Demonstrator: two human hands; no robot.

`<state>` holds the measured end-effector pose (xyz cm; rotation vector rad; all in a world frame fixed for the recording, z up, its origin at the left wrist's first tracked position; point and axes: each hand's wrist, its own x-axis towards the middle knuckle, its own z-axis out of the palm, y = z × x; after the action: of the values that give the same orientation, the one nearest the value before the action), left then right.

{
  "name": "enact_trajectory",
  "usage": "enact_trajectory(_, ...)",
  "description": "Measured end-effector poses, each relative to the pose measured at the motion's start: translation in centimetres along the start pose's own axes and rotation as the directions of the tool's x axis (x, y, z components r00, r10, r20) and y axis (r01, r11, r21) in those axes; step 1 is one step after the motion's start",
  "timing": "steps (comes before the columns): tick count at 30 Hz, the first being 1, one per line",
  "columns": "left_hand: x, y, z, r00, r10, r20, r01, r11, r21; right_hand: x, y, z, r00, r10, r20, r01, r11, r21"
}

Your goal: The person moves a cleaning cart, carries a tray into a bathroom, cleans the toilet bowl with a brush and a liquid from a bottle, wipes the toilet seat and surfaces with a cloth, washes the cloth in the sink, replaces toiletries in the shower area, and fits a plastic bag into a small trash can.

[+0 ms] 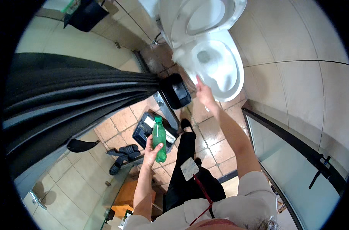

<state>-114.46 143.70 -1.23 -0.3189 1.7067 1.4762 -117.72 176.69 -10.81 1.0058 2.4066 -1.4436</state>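
Observation:
My left hand [152, 150] is wrapped round a green plastic bottle [159, 140] with a green cap, held upright above the floor. My right hand [204, 94] reaches to the near left rim of the white toilet [238, 73], whose lid and seat are raised. It grips what looks like a white toilet brush [183, 58], smeared by motion. The blurred head is over the bowl's left rim, and a white handle end shows just below my hand. Water and white patches, perhaps foam, show inside the bowl.
Left of the toilet stands a black bin [176, 91], beside a long black curtain [86, 86]. A dark open case [142, 134] sits on the tiled floor below the bottle, near dark slippers [124, 157]. A framed glass door [293, 153] is at right.

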Motion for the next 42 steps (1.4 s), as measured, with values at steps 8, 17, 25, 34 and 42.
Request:
enact_trajectory(8, -0.3, 4.0, 2.6, 0.999, 0.023, 0.04, -0.023, 1.0, 0.0, -6.9, -6.2, -5.7, 0.878, -0.373, -0.301, 0.367, 0.927, -0.08)
enact_trajectory(17, -0.3, 9.3, 6.4, 0.999, 0.052, -0.004, -0.052, 0.996, 0.066, 7.1, -11.4, -17.8, 0.801, -0.213, -0.559, 0.27, 0.963, 0.019)
enact_trajectory(25, 1.1, 9.4, 10.5, 0.979, -0.028, -0.2, 0.025, 1.0, -0.014, 8.7, 6.3, -11.4, 0.965, 0.143, -0.219, -0.132, 0.989, 0.066)
enact_trajectory(34, 6.2, 10.0, 16.9, 0.976, -0.121, -0.179, 0.115, 0.992, -0.046, 11.1, 14.7, -7.9, 0.946, 0.217, 0.243, -0.177, 0.968, -0.176)
enact_trajectory(42, 8.8, 11.4, 18.6, 0.971, -0.165, -0.175, 0.154, 0.985, -0.075, 7.2, 11.0, -5.8, 0.931, 0.292, -0.217, -0.023, 0.643, 0.766)
